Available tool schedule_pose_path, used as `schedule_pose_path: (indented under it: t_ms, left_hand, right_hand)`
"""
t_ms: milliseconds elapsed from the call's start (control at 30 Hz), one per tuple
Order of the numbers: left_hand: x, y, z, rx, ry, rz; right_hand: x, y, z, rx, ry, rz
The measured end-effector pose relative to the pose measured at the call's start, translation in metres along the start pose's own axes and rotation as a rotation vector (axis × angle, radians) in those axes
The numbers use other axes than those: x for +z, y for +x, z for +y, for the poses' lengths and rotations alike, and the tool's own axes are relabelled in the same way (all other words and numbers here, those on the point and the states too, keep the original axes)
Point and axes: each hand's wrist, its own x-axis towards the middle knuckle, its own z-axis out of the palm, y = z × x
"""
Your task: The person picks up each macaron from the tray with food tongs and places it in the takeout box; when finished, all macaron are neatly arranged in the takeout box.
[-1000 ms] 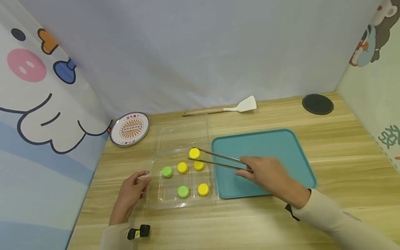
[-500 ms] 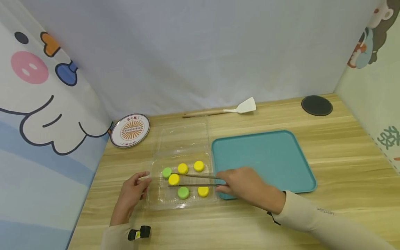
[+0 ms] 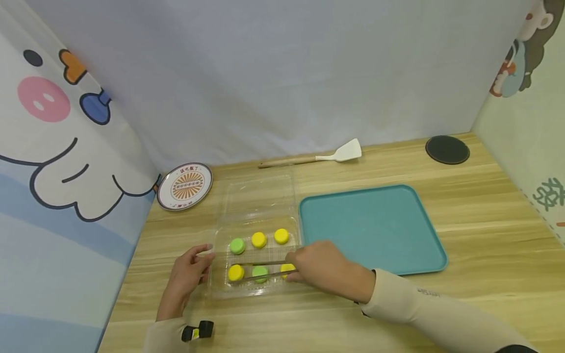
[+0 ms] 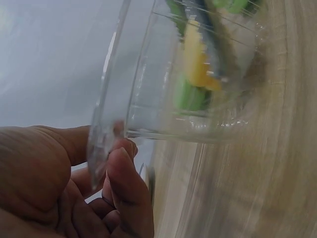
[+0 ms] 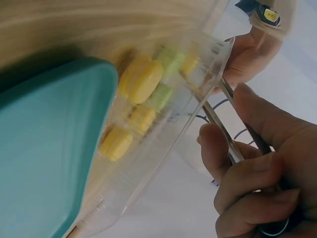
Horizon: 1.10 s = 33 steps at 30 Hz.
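A clear plastic hinged box (image 3: 244, 294) lies with its lid folded back, holding two rows of macarons. The back row has a green macaron (image 3: 237, 246) at left, then two yellow ones. In the front row a green macaron (image 3: 260, 274) sits between two yellow ones. My right hand (image 3: 328, 272) grips metal tongs (image 5: 222, 128), which reach left over the front row. Their tips flank the front-left yellow macaron (image 3: 236, 272), low in the box; whether they squeeze it I cannot tell. My left hand (image 4: 99, 188) pinches the box's left rim between thumb and fingers.
A teal tray (image 3: 366, 225) stands right of the box. Behind are a white spatula (image 3: 347, 150) with a wooden handle and a patterned plate (image 3: 185, 186) at left. A black round disc (image 3: 447, 149) lies at the back right.
My right hand has brought the tongs and a yellow macaron left and toward me, from above the back row to the front-left spot. My left hand has stayed at the rim.
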Motion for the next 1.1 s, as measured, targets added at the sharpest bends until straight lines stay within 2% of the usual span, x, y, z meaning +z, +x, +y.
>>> schedule_pose_path:
  t_ms: [133, 400, 633, 800, 900, 1100]
  left_hand:
    - [0.0, 0.0, -0.001, 0.002, 0.001, 0.0]
    - [0.0, -0.001, 0.0, 0.005, -0.013, -0.011]
    - [0.0, -0.001, 0.0, 0.005, -0.01, -0.016]
    - [0.001, -0.001, 0.0, 0.003, -0.01, -0.019]
    - [0.001, -0.001, 0.0, 0.002, -0.006, -0.013]
    - [0.001, -0.001, 0.0, -0.002, -0.005, -0.015]
  right_hand:
    - [0.002, 0.002, -0.002, -0.014, -0.036, -0.009]
    - [0.002, 0.001, -0.002, 0.034, 0.069, -0.036]
    - [0.001, -0.009, 0.004, 0.017, 0.152, 0.059]
    - [0.004, -0.017, 0.012, 0.013, 0.115, 0.137]
    - [0.003, -0.021, 0.018, 0.025, 0.103, 0.146]
    - [-0.001, -0.031, 0.029, 0.098, 0.154, 0.128]
